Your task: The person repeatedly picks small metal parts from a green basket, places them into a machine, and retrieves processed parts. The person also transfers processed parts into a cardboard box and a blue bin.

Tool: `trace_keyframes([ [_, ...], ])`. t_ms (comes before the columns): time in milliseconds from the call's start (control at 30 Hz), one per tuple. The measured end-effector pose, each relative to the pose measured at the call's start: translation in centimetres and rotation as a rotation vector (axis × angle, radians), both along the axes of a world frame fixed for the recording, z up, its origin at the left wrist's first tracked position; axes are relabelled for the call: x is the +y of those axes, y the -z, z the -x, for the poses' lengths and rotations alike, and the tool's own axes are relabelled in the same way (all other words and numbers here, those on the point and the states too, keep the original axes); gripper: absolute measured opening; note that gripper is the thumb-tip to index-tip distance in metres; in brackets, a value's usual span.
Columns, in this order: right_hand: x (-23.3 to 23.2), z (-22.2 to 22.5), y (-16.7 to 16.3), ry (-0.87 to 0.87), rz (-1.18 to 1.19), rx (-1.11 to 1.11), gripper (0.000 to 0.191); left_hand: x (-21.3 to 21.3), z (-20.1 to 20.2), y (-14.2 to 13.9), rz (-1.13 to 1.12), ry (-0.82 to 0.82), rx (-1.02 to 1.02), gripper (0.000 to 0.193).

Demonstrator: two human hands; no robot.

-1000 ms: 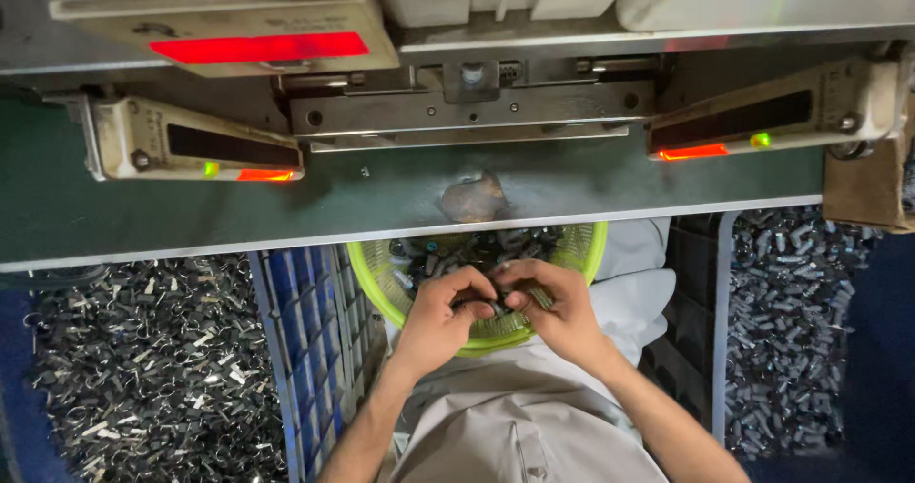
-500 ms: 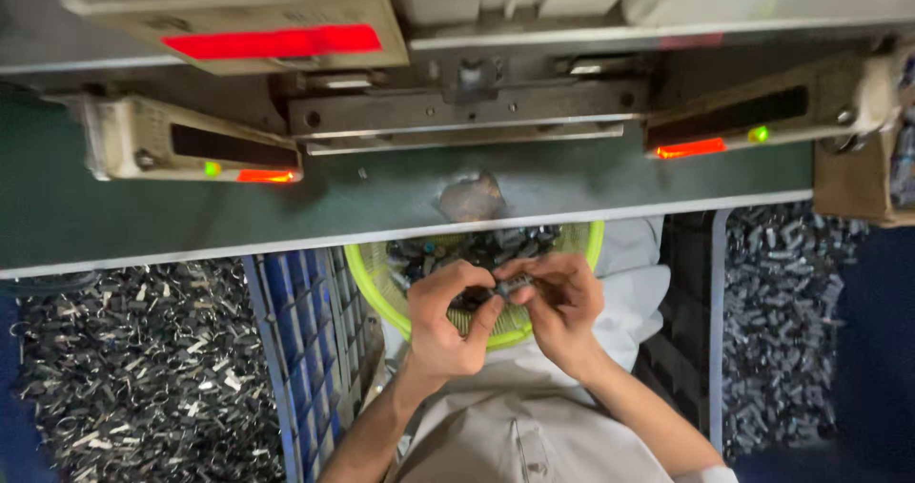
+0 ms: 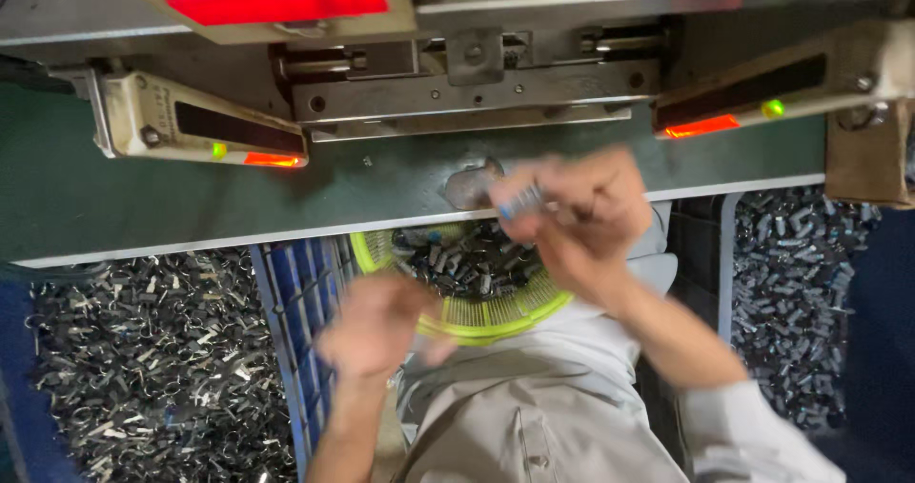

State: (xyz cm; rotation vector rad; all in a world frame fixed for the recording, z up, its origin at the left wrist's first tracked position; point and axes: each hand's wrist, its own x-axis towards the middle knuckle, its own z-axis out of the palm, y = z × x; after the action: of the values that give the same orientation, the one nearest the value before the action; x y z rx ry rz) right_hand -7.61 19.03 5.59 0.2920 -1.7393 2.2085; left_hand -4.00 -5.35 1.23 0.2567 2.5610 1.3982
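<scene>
Dark green bench top (image 3: pixel 191 197) below a grey metal press (image 3: pixel 477 87); two beige sensor bars with red lamps. One yellow-green plastic basket (image 3: pixel 486 316) holds many small dark parts. Right hand (image 3: pixel 581 206), raised over the bench edge, pinches a small blue-tipped metal part (image 3: pixel 519 200). Left hand (image 3: pixel 376 326), blurred, hangs apart beside the basket; its grip cannot be told.

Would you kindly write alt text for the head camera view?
A right hand lifts a small metal part toward a green bench. The left hand hovers beside a yellow-green basket of small parts.
</scene>
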Motion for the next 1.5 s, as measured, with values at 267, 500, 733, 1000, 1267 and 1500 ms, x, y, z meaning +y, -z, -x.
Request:
trace_keyframes([
  [267,-0.8,10.8,-2.5,0.416,-0.838,0.429,0.029,10.8,0.3,4.9,0.381,0.258,0.318,0.019],
  [500,0.5,10.6,-5.3,0.219,-0.837,0.377,0.021,12.5,0.6,8.0,0.481,0.399,0.357,0.012],
  [733,2.8,0.4,-3.4,-0.115,-0.894,0.396,0.033,7.4,1.2,2.0,-0.053,0.137,0.257,0.006],
  [1000,0.5,-7.8,6.3,0.107,-0.231,-0.256,0.036,6.9,0.9,-1.5,-0.414,0.115,-0.049,0.017],
  [1267,0.4,-8.5,9.9,0.100,0.096,-0.340,0.029,6.9,0.8,-2.7,-0.456,0.094,0.013,0.011],
  [1500,0.4,-6.0,8.6,-0.175,0.842,-0.635,0.022,4.8,0.2,-4.7,-0.238,0.026,0.320,0.012],
])
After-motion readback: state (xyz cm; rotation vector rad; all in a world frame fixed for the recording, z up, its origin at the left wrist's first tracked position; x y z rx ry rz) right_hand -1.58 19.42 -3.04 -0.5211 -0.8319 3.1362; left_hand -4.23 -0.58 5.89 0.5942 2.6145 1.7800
